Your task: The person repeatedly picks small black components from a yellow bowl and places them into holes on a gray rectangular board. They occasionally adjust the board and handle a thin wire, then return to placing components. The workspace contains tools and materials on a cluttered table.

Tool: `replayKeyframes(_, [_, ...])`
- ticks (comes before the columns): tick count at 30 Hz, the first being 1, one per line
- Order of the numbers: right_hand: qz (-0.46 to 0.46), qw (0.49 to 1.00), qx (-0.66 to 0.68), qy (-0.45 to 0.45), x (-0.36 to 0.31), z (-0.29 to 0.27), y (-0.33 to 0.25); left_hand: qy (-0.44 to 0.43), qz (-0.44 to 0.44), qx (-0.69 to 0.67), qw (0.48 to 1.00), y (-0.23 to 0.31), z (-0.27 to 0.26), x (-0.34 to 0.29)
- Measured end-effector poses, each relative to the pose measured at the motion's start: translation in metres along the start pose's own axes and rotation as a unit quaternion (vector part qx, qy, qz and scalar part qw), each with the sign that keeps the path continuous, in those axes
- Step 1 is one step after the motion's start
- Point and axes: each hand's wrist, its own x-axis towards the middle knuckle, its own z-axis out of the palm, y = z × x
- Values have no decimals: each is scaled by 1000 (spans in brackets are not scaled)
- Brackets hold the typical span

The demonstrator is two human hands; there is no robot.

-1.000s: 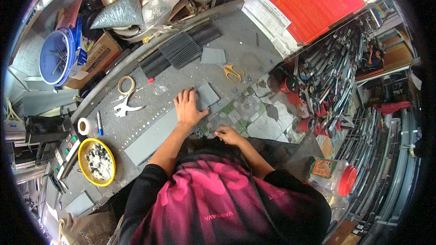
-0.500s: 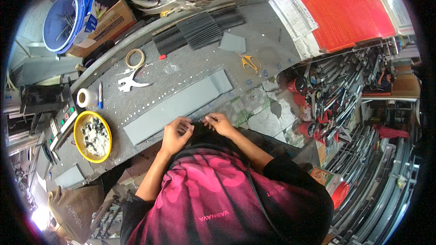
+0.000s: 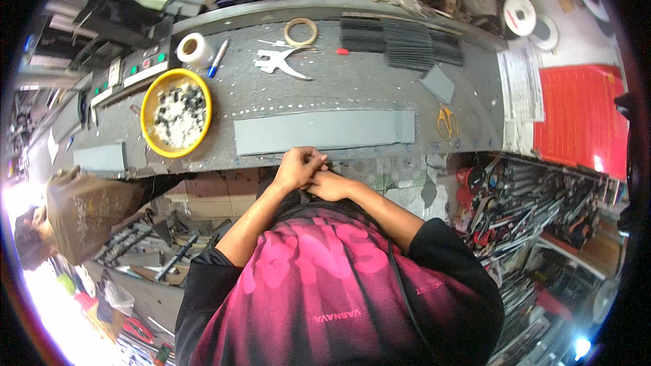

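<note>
My left hand [image 3: 297, 167] is closed, its fingers curled over my right hand at the front edge of the workbench [image 3: 224, 95]. Bent down in front of my shirt, my right hand [image 3: 329, 186] looks closed too, with its fingertips hidden. Whether anything small is between the fingers cannot be made out. Just beyond both hands a long grey strip [image 3: 325, 131] lies flat along the bench edge, and neither hand is on it. A row of small white bits runs along its far side.
Left of the strip stands a yellow bowl [image 3: 150, 139] of white and black pieces. Farther back are a tape roll [image 3: 300, 32], white pliers [image 3: 281, 63], a blue pen [image 3: 218, 59] and black pleated mesh [image 3: 410, 47]. Yellow scissors [image 3: 446, 123] lie right. Another person [image 3: 95, 213] is at left.
My hands have come together; before, they were apart with fingers bent. The view has turned, so the bench now runs straight across. The strip still lies flat on it.
</note>
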Motion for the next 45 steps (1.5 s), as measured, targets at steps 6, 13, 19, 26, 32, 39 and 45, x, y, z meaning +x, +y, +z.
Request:
replayKeyframes(6, [120, 977, -175, -17, -34, -93, -87, 74, 5, -140, 987, -54, -52, -36])
replayKeyframes(13, [-91, 930, -225, 276, 50, -62, -119, 168, 1, 36, 985, -73, -132, -64])
replayKeyframes(19, [-55, 889, -276, 361, 90, -19, -110, 251, 120, 163, 947, -86, -159, -57])
replayKeyframes(26, [13, 873, -340, 350, 102, -23, -114, 216, 115, 162, 956, -101, -161, -50])
replayKeyframes(32, [30, 872, -343, 347, 110, -26, -117, 221, 119, 176, 952, -102, -160, -46])
replayKeyframes(39, [52, 877, -359, 315, 118, -35, -113, 215, 166, 224, 936, -100, -173, -53])
replayKeyframes(45, [12, 876, -383, 293, 117, -42, -112, 122, 259, 367, 885, -62, -211, -61])
